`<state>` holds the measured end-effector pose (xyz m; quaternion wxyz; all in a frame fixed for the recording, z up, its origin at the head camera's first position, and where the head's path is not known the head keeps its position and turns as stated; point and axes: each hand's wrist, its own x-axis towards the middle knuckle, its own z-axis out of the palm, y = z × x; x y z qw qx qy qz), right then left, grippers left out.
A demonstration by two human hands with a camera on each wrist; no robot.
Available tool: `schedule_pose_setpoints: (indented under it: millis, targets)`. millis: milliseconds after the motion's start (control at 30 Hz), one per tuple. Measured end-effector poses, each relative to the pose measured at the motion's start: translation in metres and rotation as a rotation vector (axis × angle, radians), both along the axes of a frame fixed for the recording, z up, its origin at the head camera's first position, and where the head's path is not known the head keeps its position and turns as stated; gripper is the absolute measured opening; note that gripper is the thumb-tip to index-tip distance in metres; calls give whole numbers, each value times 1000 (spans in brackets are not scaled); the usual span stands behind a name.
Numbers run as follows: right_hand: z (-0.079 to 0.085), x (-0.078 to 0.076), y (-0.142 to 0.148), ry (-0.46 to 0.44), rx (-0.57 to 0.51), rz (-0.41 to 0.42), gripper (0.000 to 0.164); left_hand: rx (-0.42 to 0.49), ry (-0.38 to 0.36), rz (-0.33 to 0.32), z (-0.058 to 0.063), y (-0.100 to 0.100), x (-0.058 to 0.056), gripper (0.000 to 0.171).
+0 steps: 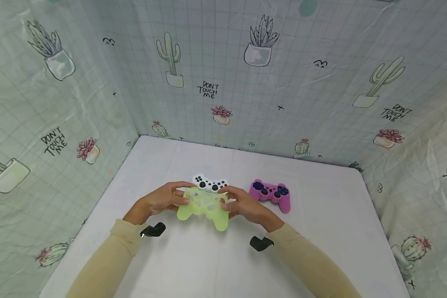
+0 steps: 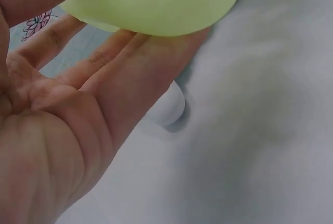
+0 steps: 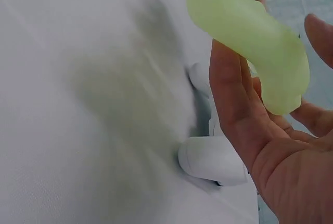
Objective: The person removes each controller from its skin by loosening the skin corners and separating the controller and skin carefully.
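Note:
A pale green, translucent silicone game controller cover (image 1: 204, 203) is held above the table between both hands, its openings visible. My left hand (image 1: 166, 197) grips its left side, thumb on the face and fingers beneath; the left wrist view shows those fingers under the green edge. On the other side, my right hand (image 1: 242, 205) holds the right part, with fingers under the cover (image 3: 250, 31) in the right wrist view. Just behind the cover, a white game controller (image 1: 209, 183) with dark sticks lies on the table, its lower part hidden in the head view; one grip shows below my right hand.
A pink game controller (image 1: 271, 194) with dark blue button areas lies on the white table (image 1: 320, 231), right of my right hand. Cloth with cactus prints (image 1: 223, 54) hangs behind the table and along both sides. Black wrist camera mounts (image 1: 262, 243) stick out from the sleeves.

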<state>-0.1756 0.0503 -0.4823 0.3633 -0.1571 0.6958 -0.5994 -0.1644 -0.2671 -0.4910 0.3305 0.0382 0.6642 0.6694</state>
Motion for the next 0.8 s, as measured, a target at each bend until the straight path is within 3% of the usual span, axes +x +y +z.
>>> schedule_pose_setpoints:
  millis: [133, 267, 800]
  targets:
    - [0, 0, 1, 18, 27, -1, 61, 19, -13, 11, -1, -4, 0, 69]
    - [-3, 2, 0, 57, 49, -31, 59, 6, -30, 26, -2, -7, -1, 67]
    - [-23, 9, -10, 58, 130, -118, 61, -111, -42, 59, -18, -9, 1, 63]
